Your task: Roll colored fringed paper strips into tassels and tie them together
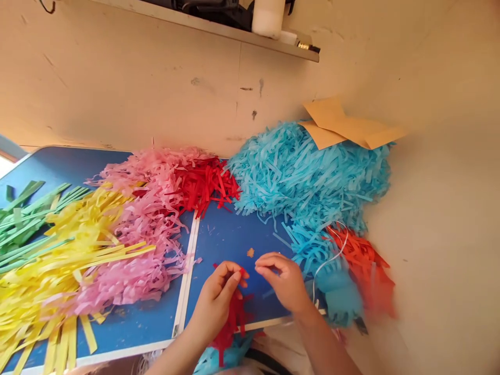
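My left hand (214,299) is closed in a pinch on a red tissue-paper tassel (233,317). Its cut strips hang down below the fingers, past the front edge of the blue table (222,229). Facing it, my right hand (287,284) has thumb and fingertips pressed together. Whatever lies between those fingertips is too small to make out. A narrow gap separates the two hands. Just beyond them a small tan scrap (250,252) lies on the table. Blue fringe (224,357) shows low down, beneath the red strips.
Fringed tissue paper covers much of the table: green (23,224), yellow (70,250), pink (152,219), dark red (205,185) and a big light-blue heap (308,172) topped by orange paper (347,125). Orange-red fringe (367,265) and white cord (332,258) lie right. A shelf (219,34) juts overhead.
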Demonstrator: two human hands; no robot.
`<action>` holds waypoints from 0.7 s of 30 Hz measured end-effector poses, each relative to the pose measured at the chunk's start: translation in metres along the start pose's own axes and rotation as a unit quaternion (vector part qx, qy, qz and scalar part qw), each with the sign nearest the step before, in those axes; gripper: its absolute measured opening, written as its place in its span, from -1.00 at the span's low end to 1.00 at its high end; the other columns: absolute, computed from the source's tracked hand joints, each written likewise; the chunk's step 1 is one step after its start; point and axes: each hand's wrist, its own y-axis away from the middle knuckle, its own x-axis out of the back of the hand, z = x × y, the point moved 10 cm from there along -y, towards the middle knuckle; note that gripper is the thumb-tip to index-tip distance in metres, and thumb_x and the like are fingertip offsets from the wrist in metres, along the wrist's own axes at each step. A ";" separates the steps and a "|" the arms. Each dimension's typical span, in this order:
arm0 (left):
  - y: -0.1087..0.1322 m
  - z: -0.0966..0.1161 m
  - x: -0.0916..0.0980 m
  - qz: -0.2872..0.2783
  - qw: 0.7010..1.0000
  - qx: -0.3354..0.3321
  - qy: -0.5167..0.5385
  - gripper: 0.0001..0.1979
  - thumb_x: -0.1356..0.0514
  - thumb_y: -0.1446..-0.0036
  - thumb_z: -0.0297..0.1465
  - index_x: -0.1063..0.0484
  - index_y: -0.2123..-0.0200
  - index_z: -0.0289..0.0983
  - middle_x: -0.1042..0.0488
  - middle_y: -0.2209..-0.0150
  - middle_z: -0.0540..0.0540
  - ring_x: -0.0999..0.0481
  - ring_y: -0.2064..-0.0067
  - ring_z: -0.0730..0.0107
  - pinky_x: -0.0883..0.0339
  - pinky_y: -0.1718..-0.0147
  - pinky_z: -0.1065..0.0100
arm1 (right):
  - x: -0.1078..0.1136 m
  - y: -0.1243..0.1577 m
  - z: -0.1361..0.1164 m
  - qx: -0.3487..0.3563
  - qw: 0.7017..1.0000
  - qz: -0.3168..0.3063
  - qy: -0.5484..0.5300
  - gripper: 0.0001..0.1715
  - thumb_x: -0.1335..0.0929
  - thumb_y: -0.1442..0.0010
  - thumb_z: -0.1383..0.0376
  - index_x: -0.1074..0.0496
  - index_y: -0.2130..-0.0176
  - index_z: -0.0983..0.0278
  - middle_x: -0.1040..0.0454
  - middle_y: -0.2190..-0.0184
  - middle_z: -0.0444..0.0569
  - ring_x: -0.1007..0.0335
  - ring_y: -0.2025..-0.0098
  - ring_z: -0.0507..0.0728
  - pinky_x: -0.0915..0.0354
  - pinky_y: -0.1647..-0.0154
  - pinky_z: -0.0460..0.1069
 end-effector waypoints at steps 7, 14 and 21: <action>0.004 0.006 -0.001 0.009 0.991 -0.042 -0.130 -0.72 -0.10 -0.21 -0.19 -0.45 0.37 -0.25 -0.42 0.50 0.02 -0.37 0.49 0.43 -0.26 0.49 0.42 | -0.010 0.021 0.010 -0.015 0.997 0.033 -0.071 -0.89 -0.44 -0.15 0.38 -0.59 0.38 0.16 -0.59 0.36 -0.11 -0.51 0.28 0.08 -0.40 0.22 -0.06; 0.009 0.032 -0.003 0.021 0.954 -0.182 -0.236 -0.85 -0.19 -0.19 -0.36 -0.55 0.38 -0.21 -0.56 0.41 -0.02 -0.54 0.35 0.40 -0.36 0.34 0.43 | -0.015 0.034 0.022 -0.103 0.983 0.051 -0.141 -0.81 -0.47 -0.10 0.34 -0.44 0.25 0.18 -0.57 0.40 -0.16 -0.52 0.33 0.07 -0.41 0.25 -0.06; 0.014 0.045 -0.013 -0.043 0.915 -0.267 -0.301 -0.84 -0.16 -0.25 -0.44 -0.56 0.31 -0.20 -0.55 0.40 -0.02 -0.53 0.38 0.47 -0.36 0.39 0.50 | -0.016 0.037 0.023 -0.125 0.984 0.040 -0.124 -0.83 -0.46 -0.09 0.32 -0.40 0.31 0.20 -0.57 0.38 -0.12 -0.53 0.31 0.11 -0.40 0.21 -0.01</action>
